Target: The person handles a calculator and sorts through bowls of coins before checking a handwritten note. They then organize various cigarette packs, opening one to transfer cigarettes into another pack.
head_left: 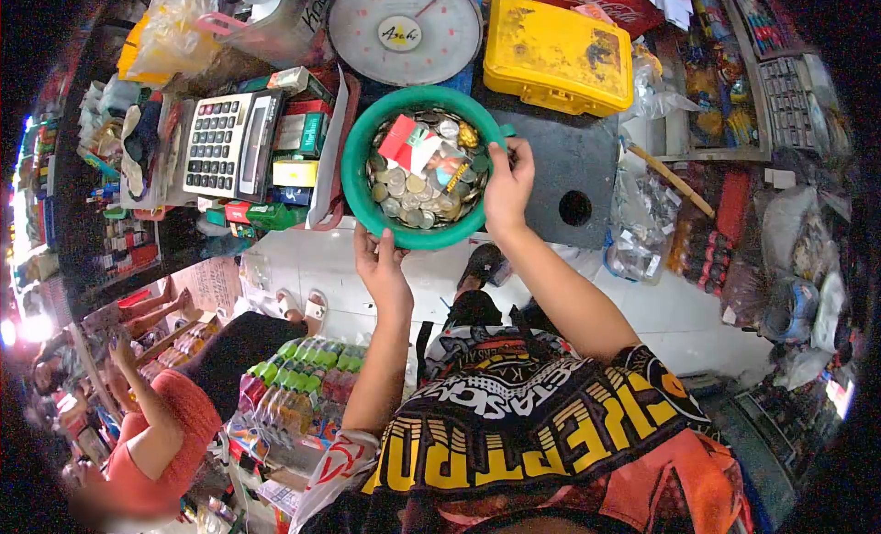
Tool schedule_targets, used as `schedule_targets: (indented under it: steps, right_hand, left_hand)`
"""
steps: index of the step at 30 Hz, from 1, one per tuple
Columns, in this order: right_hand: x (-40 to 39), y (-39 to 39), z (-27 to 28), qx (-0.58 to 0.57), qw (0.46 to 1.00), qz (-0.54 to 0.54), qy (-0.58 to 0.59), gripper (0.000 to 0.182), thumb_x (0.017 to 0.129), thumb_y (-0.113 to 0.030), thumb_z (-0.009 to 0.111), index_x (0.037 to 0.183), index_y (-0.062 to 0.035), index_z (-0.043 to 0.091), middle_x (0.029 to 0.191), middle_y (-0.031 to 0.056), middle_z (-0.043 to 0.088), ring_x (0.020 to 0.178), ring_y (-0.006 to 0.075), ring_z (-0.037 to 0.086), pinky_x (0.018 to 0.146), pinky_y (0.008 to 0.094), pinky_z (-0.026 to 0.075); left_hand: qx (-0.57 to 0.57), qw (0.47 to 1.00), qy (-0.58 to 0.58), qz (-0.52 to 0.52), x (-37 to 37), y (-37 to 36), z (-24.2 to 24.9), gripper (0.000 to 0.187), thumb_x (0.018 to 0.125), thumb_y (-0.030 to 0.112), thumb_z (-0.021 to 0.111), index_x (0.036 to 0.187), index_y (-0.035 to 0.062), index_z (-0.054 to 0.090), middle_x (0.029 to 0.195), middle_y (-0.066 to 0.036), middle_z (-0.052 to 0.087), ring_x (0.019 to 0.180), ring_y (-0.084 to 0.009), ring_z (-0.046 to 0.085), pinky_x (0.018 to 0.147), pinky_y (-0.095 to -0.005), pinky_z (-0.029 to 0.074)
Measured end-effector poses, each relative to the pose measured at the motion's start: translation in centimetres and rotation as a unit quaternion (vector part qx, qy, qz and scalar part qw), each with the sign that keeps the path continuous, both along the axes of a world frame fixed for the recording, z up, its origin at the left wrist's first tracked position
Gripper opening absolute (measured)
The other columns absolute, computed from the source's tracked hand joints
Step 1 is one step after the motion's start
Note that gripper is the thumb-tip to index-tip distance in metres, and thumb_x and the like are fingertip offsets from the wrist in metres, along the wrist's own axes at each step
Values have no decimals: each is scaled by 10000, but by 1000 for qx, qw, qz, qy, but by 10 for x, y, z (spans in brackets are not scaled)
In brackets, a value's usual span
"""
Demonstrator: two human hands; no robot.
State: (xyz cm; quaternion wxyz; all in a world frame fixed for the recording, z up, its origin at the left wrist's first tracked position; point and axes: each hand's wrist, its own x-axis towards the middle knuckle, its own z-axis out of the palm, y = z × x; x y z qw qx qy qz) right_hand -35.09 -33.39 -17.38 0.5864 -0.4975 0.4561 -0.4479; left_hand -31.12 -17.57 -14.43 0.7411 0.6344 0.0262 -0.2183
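Note:
A round green plastic basin point(355, 181) is gripped by its rim from two sides. Coins point(410, 204) fill much of it, with a red-and-white cigarette pack point(400, 142) and some small wrapped items lying on top. My left hand point(381, 263) is closed on the near left edge, fingertips under and against the rim. On the right side, my right hand point(507, 185) has its thumb over the rim and the other fingers around the outside. The basin is by the front edge of a dark counter board point(569, 158), just below a dial weighing scale point(404, 66).
Left of the basin are a large calculator point(225, 149) and cigarette packs point(301, 135) beside a tray edge. A yellow case point(557, 52) sits behind to the right. Another person in red point(184, 406) is at lower left, near bottled drinks point(298, 378). Plastic bags point(638, 222) hang at right.

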Motion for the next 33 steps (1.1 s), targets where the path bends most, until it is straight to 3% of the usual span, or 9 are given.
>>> schedule_targets:
  steps: [12, 15, 18, 22, 25, 27, 30, 32, 33]
  right_hand:
    - [27, -9, -5, -39, 999, -22, 21, 148, 790, -138, 552, 797, -9, 479, 700, 121, 533, 665, 221, 514, 650, 324, 407]
    - [26, -11, -1, -5, 999, 11, 36, 99, 796, -95, 539, 781, -12, 487, 704, 39, 502, 684, 119, 447, 653, 253, 373]
    - [28, -11, -1, -64, 996, 0, 63, 165, 781, -160, 546, 823, -10, 491, 733, 168, 562, 695, 314, 557, 653, 381, 419]
    - [30, -14, 2, -80, 993, 11, 90, 183, 772, -167, 546, 846, -5, 503, 771, 196, 583, 739, 369, 565, 657, 411, 421]
    - [27, -20, -1, -14, 994, 69, 81, 247, 782, -206, 557, 921, -5, 519, 779, 200, 589, 720, 338, 575, 648, 397, 427]
    - [7, -26, 2, 8, 992, 103, 70, 275, 796, -245, 567, 958, -25, 536, 763, 128, 589, 627, 232, 560, 582, 331, 440]
    - [-61, -25, 20, 187, 960, 206, -33, 231, 831, -264, 545, 971, -82, 571, 755, -24, 515, 546, 54, 454, 494, 178, 388]
    - [-120, -24, 19, 215, 952, 213, -42, 225, 840, -250, 535, 1003, -101, 581, 796, -24, 517, 580, 52, 457, 523, 176, 377]
    - [-152, -24, 15, 226, 950, 212, -38, 210, 836, -244, 544, 971, -92, 597, 794, -28, 520, 585, 52, 457, 528, 177, 370]
  left_hand:
    - [-5, 1000, -14, 5, 15, -14, 4, 500, 854, 94, 498, 1300, 45, 278, 1057, -61, 481, 877, -140, 509, 694, -284, 429]
    - [12, 1000, -7, -8, 19, -9, 1, 514, 847, 105, 510, 1300, 67, 270, 1084, -69, 484, 904, -161, 523, 708, -298, 425]
    - [12, 1000, -10, -14, 24, -7, -5, 497, 849, 103, 509, 1288, 80, 278, 1050, -62, 494, 816, -149, 534, 657, -285, 425]
    - [4, 1000, -14, -12, 18, -8, -4, 470, 852, 144, 514, 1263, 88, 292, 960, -56, 501, 713, -133, 503, 617, -271, 408]
    - [-30, 999, 8, 27, -11, -14, 0, 486, 859, 208, 508, 1270, 100, 271, 913, -54, 493, 680, -132, 482, 607, -264, 398]
    - [-5, 1000, 1, 21, -41, -18, -4, 517, 863, 260, 498, 1281, 114, 231, 893, -53, 488, 689, -138, 478, 604, -257, 389]
    - [35, 999, 3, 6, -79, -2, -34, 318, 901, 285, 418, 1118, 52, 409, 754, -57, 522, 575, -111, 478, 532, -213, 353]
    - [39, 966, 51, -250, -103, 5, -44, 293, 906, 322, 401, 883, 44, 491, 665, -43, 499, 523, -106, 452, 508, -226, 356]
    - [79, 960, 121, -242, -124, -11, -30, 355, 912, 334, 382, 719, 51, 476, 591, -23, 471, 488, -92, 425, 483, -230, 347]
